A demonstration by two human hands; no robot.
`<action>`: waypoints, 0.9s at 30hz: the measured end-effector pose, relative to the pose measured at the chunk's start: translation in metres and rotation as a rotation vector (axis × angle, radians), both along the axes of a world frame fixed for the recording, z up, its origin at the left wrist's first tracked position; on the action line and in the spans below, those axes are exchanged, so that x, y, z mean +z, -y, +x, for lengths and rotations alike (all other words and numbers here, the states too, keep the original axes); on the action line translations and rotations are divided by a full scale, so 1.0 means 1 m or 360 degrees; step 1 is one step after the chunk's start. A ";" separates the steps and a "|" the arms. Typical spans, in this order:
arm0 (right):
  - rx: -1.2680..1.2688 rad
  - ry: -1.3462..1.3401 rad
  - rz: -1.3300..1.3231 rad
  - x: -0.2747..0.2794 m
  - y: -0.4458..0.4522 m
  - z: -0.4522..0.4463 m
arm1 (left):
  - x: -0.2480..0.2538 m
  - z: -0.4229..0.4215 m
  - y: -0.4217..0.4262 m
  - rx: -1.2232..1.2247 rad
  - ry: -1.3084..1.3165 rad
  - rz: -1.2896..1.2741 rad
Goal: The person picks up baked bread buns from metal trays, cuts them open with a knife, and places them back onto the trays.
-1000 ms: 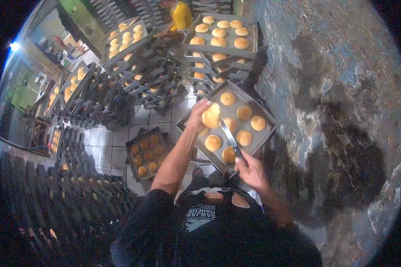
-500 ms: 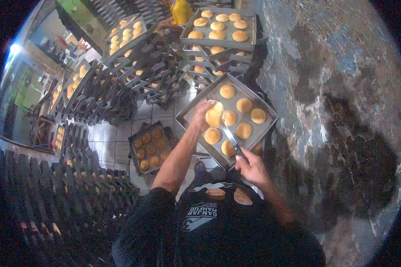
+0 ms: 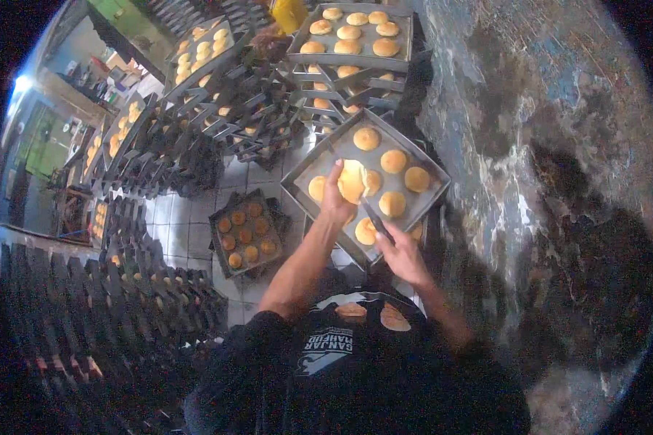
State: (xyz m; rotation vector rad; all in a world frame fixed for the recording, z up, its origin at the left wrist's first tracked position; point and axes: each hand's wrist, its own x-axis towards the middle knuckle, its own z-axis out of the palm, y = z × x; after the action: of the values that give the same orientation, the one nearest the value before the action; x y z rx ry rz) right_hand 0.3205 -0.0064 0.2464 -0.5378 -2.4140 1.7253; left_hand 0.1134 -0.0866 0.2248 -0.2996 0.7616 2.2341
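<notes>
My left hand (image 3: 334,201) is closed around a golden round bun (image 3: 351,181) above a square metal baking tray (image 3: 331,147). Along the bun's right side a pale, ragged inner face shows. In my right hand (image 3: 405,259) is a knife (image 3: 377,221) with a dark handle, pointing up and left. Its blade is mostly hidden at the bun's lower right edge. Several whole buns lie on the tray, one partly behind the held bun and another partly under my left hand.
Ahead, more bun-filled trays (image 3: 348,61) are stacked crosswise. On the tiled floor to the left sits a darker tray (image 3: 223,270) of browner buns. Tall stacks of trays (image 3: 87,290) line the left side. A rough stained surface (image 3: 530,217) spans the right. Beyond, another person's hand (image 3: 270,40) is near something yellow (image 3: 289,14).
The knife blade, plainly visible before, has gone mostly out of sight at the bun. My left hand has turned, and the bun now shows a pale inner edge.
</notes>
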 end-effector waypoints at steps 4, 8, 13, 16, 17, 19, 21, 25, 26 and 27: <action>0.0061 -0.0029 -0.0105 0.002 -0.002 -0.032 | -0.021 -0.021 0.001 0.0059 -0.0026 -0.0062; 0.0034 0.0385 -0.0249 0.016 0.005 -0.008 | -0.048 -0.064 0.022 -0.0001 -0.0042 0.0192; -0.0120 0.0356 -0.0378 -0.050 0.019 -0.069 | -0.053 -0.044 0.003 0.0021 0.0231 -0.0083; -0.0069 0.0335 -0.0393 -0.076 0.018 -0.112 | -0.069 -0.066 0.003 -0.0021 0.0287 -0.0276; -0.0008 0.0341 -0.0172 -0.094 0.016 -0.116 | -0.072 -0.078 0.004 -0.0001 0.0237 -0.0336; -0.0068 0.0514 -0.0154 -0.113 0.018 -0.092 | -0.127 -0.121 0.011 -0.0091 0.0133 -0.0345; -0.0154 0.0692 -0.0173 -0.078 0.024 -0.072 | -0.138 -0.146 0.008 -0.0139 0.0037 -0.0574; -0.0411 0.0766 -0.0290 -0.067 0.033 0.001 | -0.185 -0.193 -0.004 -0.0141 -0.0102 -0.0542; -0.0568 0.0869 -0.0580 -0.062 0.034 0.015 | -0.190 -0.204 -0.003 -0.0335 -0.0769 -0.1181; -0.0728 0.0957 -0.0872 -0.062 0.035 0.026 | -0.192 -0.207 -0.006 -0.0526 -0.1469 -0.1791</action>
State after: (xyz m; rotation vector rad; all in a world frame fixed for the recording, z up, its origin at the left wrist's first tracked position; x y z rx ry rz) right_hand 0.3465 -0.0410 0.1847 -1.7332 -1.8151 2.1956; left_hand -0.0939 -0.0807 0.0333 0.3719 2.3184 1.3304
